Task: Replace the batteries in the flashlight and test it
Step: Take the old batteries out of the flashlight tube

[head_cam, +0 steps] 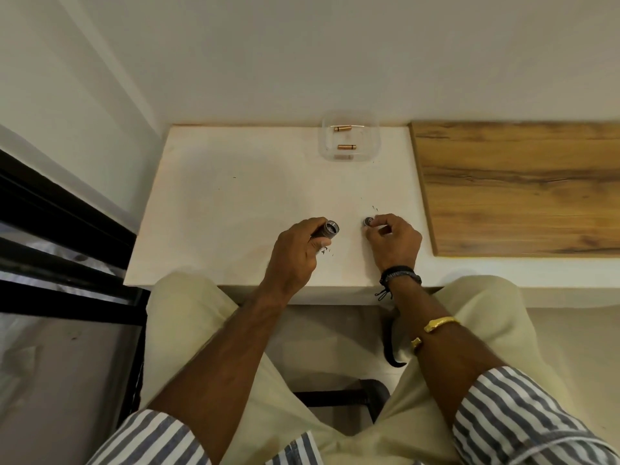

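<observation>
Head: left hand (295,253) grips cylindrical flashlight (327,228); right hand (394,245) pinches round cap (368,222).

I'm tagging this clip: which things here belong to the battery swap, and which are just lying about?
Job: flashlight in left hand; cap in right hand; batteries in clear tub.
Lying about: wood board; dark specks on table.

The white tabletop (235,182) lies open at left and middle; a clear tray (367,142), seemingly low-walled, stands in the way at the back.
</observation>
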`<state>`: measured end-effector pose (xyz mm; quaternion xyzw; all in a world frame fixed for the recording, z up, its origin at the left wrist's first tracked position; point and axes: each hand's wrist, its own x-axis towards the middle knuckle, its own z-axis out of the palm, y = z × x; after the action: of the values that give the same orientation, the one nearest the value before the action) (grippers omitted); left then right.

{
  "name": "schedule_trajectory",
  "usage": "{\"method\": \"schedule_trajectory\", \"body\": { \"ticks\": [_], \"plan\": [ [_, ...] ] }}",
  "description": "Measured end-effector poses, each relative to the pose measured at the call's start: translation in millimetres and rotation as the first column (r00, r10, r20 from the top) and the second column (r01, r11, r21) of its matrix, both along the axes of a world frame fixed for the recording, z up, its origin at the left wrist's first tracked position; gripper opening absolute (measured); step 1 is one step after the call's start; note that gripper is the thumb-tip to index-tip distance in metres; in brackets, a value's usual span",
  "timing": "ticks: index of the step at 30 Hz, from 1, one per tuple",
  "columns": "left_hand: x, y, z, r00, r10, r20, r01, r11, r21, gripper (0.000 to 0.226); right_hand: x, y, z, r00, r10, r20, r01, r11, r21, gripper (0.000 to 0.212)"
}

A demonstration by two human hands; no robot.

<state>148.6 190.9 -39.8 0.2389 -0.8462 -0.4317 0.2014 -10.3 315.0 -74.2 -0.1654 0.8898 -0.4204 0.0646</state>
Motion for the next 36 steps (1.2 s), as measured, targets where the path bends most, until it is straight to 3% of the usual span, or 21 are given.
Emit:
{"method": "schedule_trajectory", "body": {
  "ticks": [3, 5, 7, 9, 12, 16, 20, 23, 25, 27, 30, 33, 36],
  "plan": [
    [-2, -1, 3, 0.997, -0.008, 0.082, 0.016, 0.995, -0.096, 0.027, 10, -2, 14, 0.998, -0.051, -0.029, 0.049, 0.996, -0.072, 0.013],
    [-6, -2, 11, 0.989, -0.034, 0.145, 0.067, 0.971, -0.231, 0.029, 18, -5, 25, 0.982, 0.023, 0.187, 0.026, 0.967, -0.255, 0.012],
    [-11, -5, 19, 0.97, -0.073, 0.233, 0.165, 0.901, -0.402, 0.037, 26, -8, 39, 0.826, 0.229, 0.515, 0.025, 0.898, -0.44, 0.015],
    [-16, -6, 26, 0.942, -0.11, 0.316, 0.271, 0.806, -0.527, 0.047, 31, -8, 47, 0.646, 0.378, 0.663, 0.062, 0.84, -0.539, 0.021],
    [-22, -10, 36, 0.908, -0.141, 0.394, 0.379, 0.674, -0.634, 0.048, 36, -8, 49, 0.521, 0.432, 0.736, 0.148, 0.804, -0.576, 0.023],
    [-27, -18, 48, 0.897, -0.154, 0.414, 0.425, 0.555, -0.715, 0.036, 34, -6, 47, 0.438, 0.474, 0.764, 0.227, 0.764, -0.604, 0.02],
    [-31, -27, 52, 0.888, -0.128, 0.442, 0.436, 0.539, -0.721, 0.031, 31, -2, 47, 0.415, 0.506, 0.756, 0.262, 0.73, -0.631, 0.019],
    [-28, -33, 48, 0.905, -0.116, 0.409, 0.398, 0.569, -0.72, 0.031, 29, 0, 47, 0.452, 0.469, 0.759, 0.279, 0.734, -0.62, 0.022],
    [-26, -36, 43, 0.926, -0.083, 0.369, 0.337, 0.624, -0.705, 0.027, 27, 1, 49, 0.512, 0.42, 0.749, 0.281, 0.742, -0.608, 0.022],
    [-24, -40, 37, 0.959, -0.032, 0.282, 0.206, 0.761, -0.615, 0.025, 25, 2, 48, 0.564, 0.377, 0.734, 0.301, 0.734, -0.608, 0.022],
    [-25, -43, 32, 0.988, 0.103, 0.113, -0.071, 0.964, -0.256, 0.023, 21, 4, 46, 0.582, 0.344, 0.737, 0.358, 0.705, -0.612, 0.021],
    [-31, -44, 32, 0.972, 0.234, -0.011, -0.234, 0.972, 0.018, 0.02, 21, 3, 43, 0.571, 0.329, 0.753, 0.395, 0.694, -0.602, 0.016],
    [-39, -46, 28, 0.961, 0.276, -0.005, -0.275, 0.958, 0.078, 0.023, 23, 1, 41, 0.56, 0.323, 0.763, 0.417, 0.686, -0.596, 0.013]
  ]
}}
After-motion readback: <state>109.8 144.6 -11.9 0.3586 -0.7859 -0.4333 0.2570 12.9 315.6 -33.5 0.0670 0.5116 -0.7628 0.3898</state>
